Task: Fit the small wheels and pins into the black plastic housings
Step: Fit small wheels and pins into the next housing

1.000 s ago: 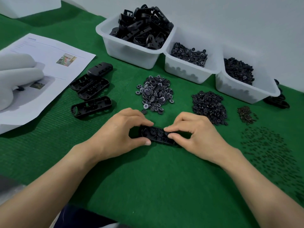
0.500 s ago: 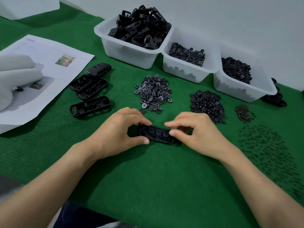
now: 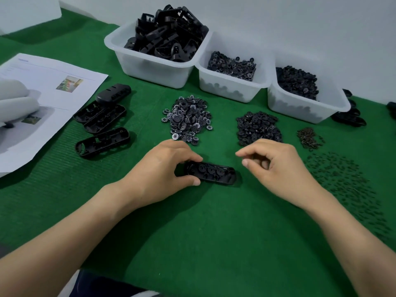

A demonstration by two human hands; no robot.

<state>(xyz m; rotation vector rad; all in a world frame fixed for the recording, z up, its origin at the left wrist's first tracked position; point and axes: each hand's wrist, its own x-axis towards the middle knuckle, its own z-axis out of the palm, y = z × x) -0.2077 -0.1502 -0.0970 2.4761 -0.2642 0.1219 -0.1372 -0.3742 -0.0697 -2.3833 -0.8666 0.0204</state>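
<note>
A black plastic housing (image 3: 211, 173) lies open side up on the green mat, with small wheels seated in its round pockets. My left hand (image 3: 162, 170) grips its left end between thumb and fingers. To the right, my right hand (image 3: 276, 166) hovers just off the housing's right end, fingers loosely curled, and I see nothing in it. Behind the hands lie a pile of white-marked wheels (image 3: 187, 118) and a pile of plain black wheels (image 3: 258, 127). Small dark pins (image 3: 347, 185) are scattered to the right, beyond a little heap of brown pins (image 3: 309, 138).
Three white bins stand at the back: housings (image 3: 154, 69), marked wheels (image 3: 231, 86), black wheels (image 3: 304, 106). Three spare housings (image 3: 102, 143) and a closed one (image 3: 113, 93) lie left, beside a printed sheet (image 3: 42, 82) and a white gloved hand (image 3: 15, 103).
My right hand has let go of the housing's right end and drawn back to the right. My left hand still holds the left end.
</note>
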